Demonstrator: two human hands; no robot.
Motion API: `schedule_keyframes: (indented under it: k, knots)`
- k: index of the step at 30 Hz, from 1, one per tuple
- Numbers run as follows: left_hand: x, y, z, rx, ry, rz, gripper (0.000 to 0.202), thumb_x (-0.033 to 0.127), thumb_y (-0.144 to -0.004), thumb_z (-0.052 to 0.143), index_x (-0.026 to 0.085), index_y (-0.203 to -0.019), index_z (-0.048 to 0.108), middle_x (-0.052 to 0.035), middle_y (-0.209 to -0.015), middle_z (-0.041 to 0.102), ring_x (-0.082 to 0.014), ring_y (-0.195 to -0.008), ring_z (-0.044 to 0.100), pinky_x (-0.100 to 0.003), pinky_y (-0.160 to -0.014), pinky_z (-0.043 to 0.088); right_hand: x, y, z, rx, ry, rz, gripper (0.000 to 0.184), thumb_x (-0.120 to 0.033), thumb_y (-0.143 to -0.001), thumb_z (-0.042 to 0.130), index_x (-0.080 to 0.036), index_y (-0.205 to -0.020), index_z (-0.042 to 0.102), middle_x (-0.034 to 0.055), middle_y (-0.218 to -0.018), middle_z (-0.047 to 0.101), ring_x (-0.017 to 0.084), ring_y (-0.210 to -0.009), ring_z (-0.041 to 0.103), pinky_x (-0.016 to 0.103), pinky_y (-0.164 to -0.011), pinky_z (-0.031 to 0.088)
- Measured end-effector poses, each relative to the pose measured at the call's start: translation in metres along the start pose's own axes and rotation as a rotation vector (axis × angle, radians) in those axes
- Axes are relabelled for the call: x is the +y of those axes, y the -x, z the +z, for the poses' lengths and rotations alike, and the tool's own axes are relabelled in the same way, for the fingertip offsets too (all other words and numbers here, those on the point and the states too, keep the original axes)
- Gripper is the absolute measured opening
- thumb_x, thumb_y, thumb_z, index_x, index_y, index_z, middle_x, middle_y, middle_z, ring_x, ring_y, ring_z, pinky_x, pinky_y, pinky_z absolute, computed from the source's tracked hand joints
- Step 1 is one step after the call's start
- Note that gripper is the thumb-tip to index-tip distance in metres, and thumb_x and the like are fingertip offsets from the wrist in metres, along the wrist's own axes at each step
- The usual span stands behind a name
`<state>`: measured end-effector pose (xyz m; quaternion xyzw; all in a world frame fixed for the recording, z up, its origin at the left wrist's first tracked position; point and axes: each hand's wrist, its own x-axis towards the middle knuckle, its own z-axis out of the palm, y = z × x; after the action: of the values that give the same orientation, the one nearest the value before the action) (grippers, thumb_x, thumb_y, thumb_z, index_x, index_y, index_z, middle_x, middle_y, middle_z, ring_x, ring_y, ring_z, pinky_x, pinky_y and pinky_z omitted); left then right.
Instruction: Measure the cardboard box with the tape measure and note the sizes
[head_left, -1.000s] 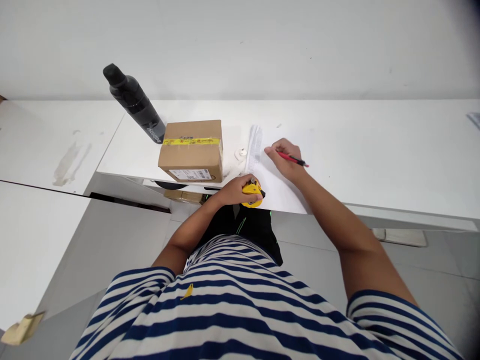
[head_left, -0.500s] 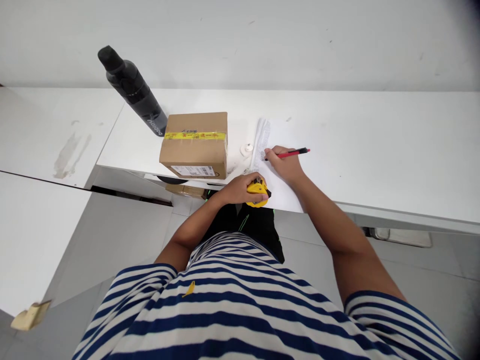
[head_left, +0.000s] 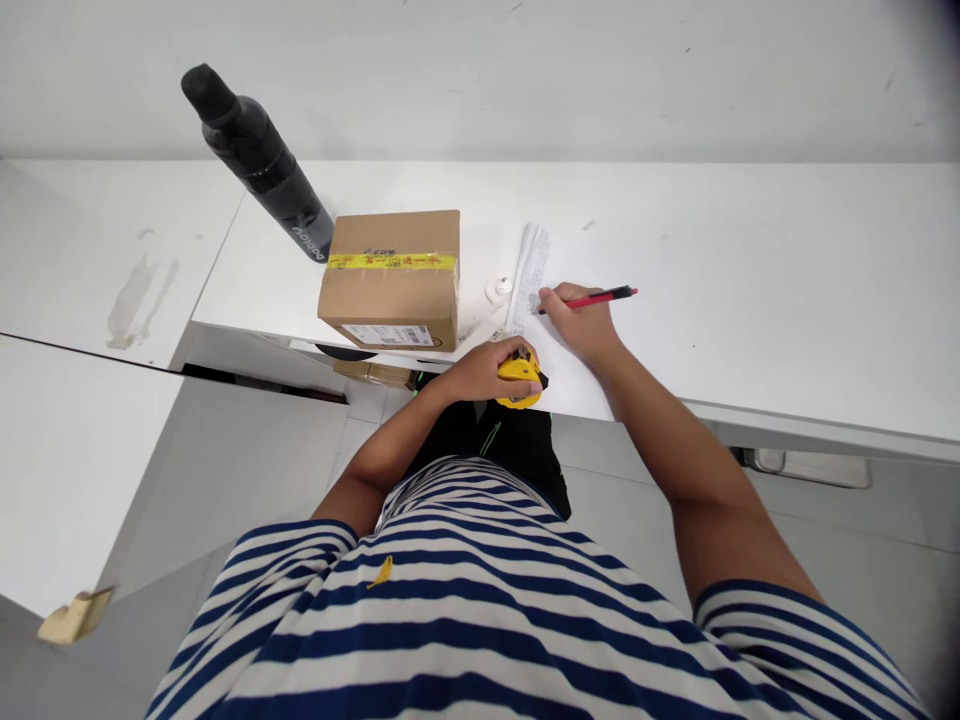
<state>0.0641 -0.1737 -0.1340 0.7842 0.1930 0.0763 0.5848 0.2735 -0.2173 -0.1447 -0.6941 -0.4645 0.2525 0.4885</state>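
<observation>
My left hand [head_left: 480, 368] is closed around a yellow tape measure [head_left: 519, 378] at the near edge of the white table [head_left: 750, 300]. My right hand [head_left: 581, 322] grips a red pen [head_left: 592, 297], its tip resting on a narrow white strip of paper [head_left: 529, 272] that lies on the table. A brown cardboard box [head_left: 394, 278] with yellow tape stands just left of both hands.
A black bottle [head_left: 259, 165] leans behind the box at the back left. A small white round object [head_left: 497, 290] lies between the box and the paper strip. A second white surface [head_left: 97, 260] adjoins on the left. A white wall runs along the back.
The right hand turned the pen from pointing right-down to pointing left with its tip at the paper strip. The left hand kept the tape measure at the table edge. My view tilted slightly.
</observation>
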Motion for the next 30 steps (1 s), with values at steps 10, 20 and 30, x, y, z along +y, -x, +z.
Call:
schedule_keyframes:
  k: [10,20,30]
  knots:
    - [0.002,-0.001,0.000,-0.001,0.000,-0.013,0.050,0.055,-0.077,0.080,0.020,-0.108,0.065,-0.0017,-0.098,0.071,-0.0170,-0.087,0.064,-0.030,-0.082,0.050,0.003,0.002,-0.001,-0.007,0.020,-0.014,0.050,-0.065,-0.088,0.067,-0.026,-0.060,0.054,0.0026,-0.062,0.063,0.022,-0.070,0.065,0.037,-0.067,0.052]
    - [0.006,-0.001,0.000,0.000,-0.003,-0.035,0.049,0.056,-0.076,0.080,0.019,-0.105,0.063,-0.0020,-0.098,0.070,-0.0174,-0.088,0.063,-0.029,-0.080,0.048,0.003,0.002,-0.001,0.011,0.012,-0.027,0.050,-0.059,-0.089,0.068,-0.025,-0.057,0.048,0.0023,-0.062,0.062,0.021,-0.071,0.065,0.037,-0.069,0.052]
    - [0.010,0.001,-0.001,0.003,0.002,-0.048,0.047,0.054,-0.075,0.080,0.020,-0.102,0.062,-0.0014,-0.096,0.070,-0.0178,-0.087,0.063,-0.030,-0.079,0.048,0.003,0.005,0.000,0.073,0.025,-0.028,0.051,-0.062,-0.088,0.068,-0.026,-0.057,0.052,0.0026,-0.062,0.065,0.021,-0.068,0.063,0.038,-0.068,0.052]
